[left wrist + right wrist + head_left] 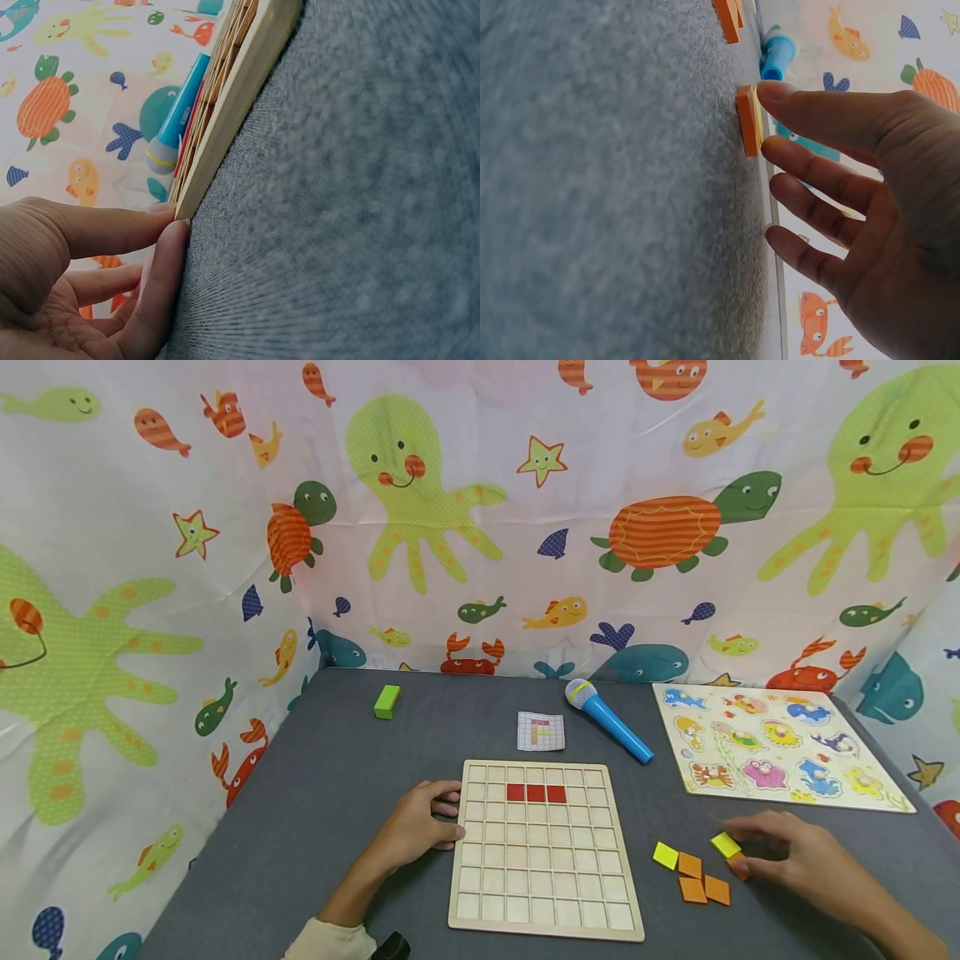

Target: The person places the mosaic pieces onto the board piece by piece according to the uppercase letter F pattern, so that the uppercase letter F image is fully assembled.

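A wooden grid board (543, 852) lies on the dark table, with three red squares (536, 793) in a row near its far edge. My left hand (416, 822) holds the board's left edge. Seen from the left wrist, the thumb and a finger (169, 262) meet at the board's edge. Over to the right, my right hand (795, 852) pinches a yellow tile (725, 845) between thumb and index finger, directly over an orange tile (739, 865). Beside them lie another yellow tile (665, 855) and several orange tiles (717, 891).
A small pattern card (540, 732) lies beyond the board, next to a blue toy microphone (611, 722). A sea-animal puzzle (780, 747) sits at the back right. The green block (387, 702) is at the back left. A printed curtain (480, 468) borders the table.
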Motion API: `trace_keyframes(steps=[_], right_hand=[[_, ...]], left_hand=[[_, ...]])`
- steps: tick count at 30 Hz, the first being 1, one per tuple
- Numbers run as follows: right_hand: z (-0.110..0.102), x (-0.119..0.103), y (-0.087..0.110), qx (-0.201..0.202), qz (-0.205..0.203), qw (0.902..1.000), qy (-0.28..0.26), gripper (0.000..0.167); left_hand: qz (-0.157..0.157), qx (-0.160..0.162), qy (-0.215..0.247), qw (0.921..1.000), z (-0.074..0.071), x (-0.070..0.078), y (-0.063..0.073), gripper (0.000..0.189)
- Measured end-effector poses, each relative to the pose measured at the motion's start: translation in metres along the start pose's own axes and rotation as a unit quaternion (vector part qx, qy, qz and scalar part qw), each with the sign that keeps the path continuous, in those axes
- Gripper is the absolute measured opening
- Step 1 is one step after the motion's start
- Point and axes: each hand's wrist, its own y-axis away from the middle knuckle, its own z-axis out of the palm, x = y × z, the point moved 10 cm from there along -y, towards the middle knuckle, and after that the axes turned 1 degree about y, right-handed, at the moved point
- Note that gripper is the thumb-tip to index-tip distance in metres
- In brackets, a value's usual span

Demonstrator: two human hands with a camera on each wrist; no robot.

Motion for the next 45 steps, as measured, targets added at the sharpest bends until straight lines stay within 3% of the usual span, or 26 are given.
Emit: trace_keyframes(steps=[25, 35, 45], right_hand=[[0.008, 0.009, 0.004, -0.021, 0.018, 0.9996, 0.008, 0.054], [0.009, 0.015, 0.003, -0.028, 0.037, 0.9985, 0.030, 0.039], [0.005, 0.009, 0.003, -0.023, 0.027, 0.9989, 0.030, 0.037]], left_hand=[[0.004, 0.000, 0.000, 1.0000, 0.000, 0.002, 0.001, 0.067], [0.005, 0.000, -0.003, 1.0000, 0.000, 0.004, 0.001, 0.066], [0.001, 0.000, -0.007, 1.0000, 0.000, 0.001, 0.001, 0.067]])
